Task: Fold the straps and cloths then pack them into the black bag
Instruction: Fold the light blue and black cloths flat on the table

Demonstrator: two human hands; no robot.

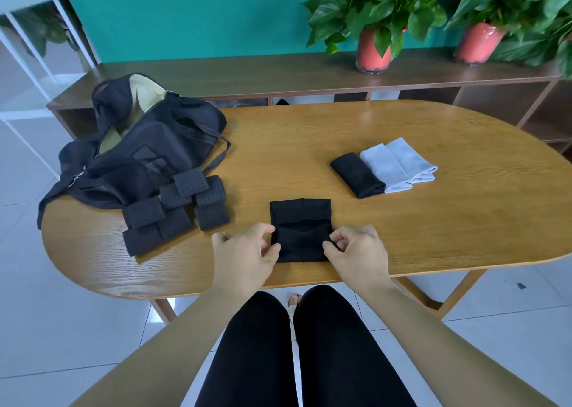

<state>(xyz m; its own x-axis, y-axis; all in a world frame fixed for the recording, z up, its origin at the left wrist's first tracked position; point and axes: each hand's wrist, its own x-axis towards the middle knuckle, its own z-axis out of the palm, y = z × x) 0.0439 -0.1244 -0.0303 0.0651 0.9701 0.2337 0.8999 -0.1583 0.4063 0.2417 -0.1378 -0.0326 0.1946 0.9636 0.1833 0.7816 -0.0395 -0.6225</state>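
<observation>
A black cloth (301, 217) lies partly folded near the front edge of the wooden table (433, 221). My left hand (247, 252) pinches its left edge and my right hand (356, 252) pinches its right edge. The black bag (145, 152) lies open at the table's left end, its pale lining showing. Several folded black perforated straps (173, 208) are piled just in front of the bag. To the right rest a folded black cloth (356, 174) and two folded grey cloths (399, 165), side by side.
A low brown shelf unit (278, 72) runs behind the table, carrying two potted plants in red pots (373, 50). A white rack (28, 50) stands at far left. My legs are under the table's front edge, over a tiled floor.
</observation>
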